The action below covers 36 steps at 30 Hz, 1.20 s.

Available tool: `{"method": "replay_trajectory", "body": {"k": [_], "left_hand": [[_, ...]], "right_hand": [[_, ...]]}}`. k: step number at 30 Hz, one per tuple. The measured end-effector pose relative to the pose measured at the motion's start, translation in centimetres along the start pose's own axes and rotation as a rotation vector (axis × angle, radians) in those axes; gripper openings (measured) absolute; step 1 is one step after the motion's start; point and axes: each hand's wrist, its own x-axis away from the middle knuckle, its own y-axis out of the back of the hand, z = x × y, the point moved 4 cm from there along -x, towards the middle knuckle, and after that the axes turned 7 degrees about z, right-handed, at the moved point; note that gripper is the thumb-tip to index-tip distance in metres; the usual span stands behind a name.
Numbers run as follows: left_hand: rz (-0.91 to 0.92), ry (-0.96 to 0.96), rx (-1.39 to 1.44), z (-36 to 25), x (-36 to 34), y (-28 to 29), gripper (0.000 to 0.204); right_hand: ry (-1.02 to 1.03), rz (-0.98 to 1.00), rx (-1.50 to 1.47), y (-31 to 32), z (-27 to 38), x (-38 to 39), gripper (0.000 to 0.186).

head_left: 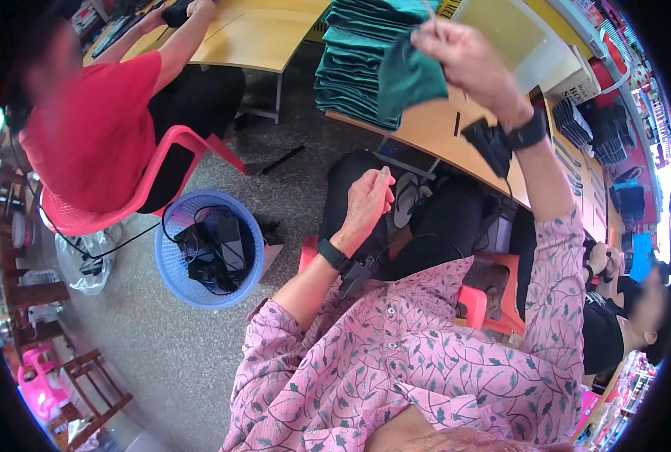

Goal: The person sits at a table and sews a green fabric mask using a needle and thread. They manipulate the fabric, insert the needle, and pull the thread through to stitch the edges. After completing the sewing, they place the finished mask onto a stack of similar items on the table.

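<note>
My right hand [467,60] is raised beside a tall stack of folded dark green velvet-like cloth pieces [358,68]. Its thumb and fingers pinch one green cloth pouch [413,79] by the top edge, and the pouch hangs down in front of the stack. A thin cord-like strand sticks up from those fingers. Lower down, my left hand [367,200] hovers over my lap, fingers curled in and thumb pointing up. Whatever may be inside that hand is hidden.
The stack stands on a wooden table [426,128] before me. A blue plastic basket [171,260] with black devices and cables sits on the floor at left. Near it, a person in red occupies a red chair [181,151] at another table [253,38]. Someone in black [603,331] is at right.
</note>
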Motion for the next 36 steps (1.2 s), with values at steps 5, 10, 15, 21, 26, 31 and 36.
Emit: {"method": "replay_trajectory", "body": {"k": [5,10,15,21,26,31,36], "left_hand": [[-0.025,0.022,0.009,-0.1,-0.1,0.6,0.035],[-0.014,0.029,0.009,-0.1,-0.3,0.6,0.034],[-0.03,0.05,0.003,-0.2,-0.2,0.9,0.034],[-0.005,0.075,-0.02,0.1,-0.2,0.3,0.035],[-0.022,0.072,-0.036,0.1,-0.1,0.8,0.035],[-0.006,0.081,-0.047,0.1,-0.2,0.3,0.034],[0.023,0.105,-0.063,0.8,-0.4,-0.3,0.033]], "right_hand": [[0.303,-0.265,-0.197,4.8,1.0,-8.0,0.022],[0.162,-0.454,-0.135,9.1,-5.9,-12.4,0.026],[0.101,-0.593,-0.062,8.6,-9.1,-11.9,0.029],[0.215,-0.645,-0.048,11.0,-9.7,-10.6,0.029],[0.0,-0.637,-0.021,12.0,-10.8,-7.4,0.021],[-0.173,-0.601,-0.053,9.9,-16.2,-2.4,0.017],[-0.39,-0.475,-0.152,5.7,-22.4,1.8,0.016]]}}
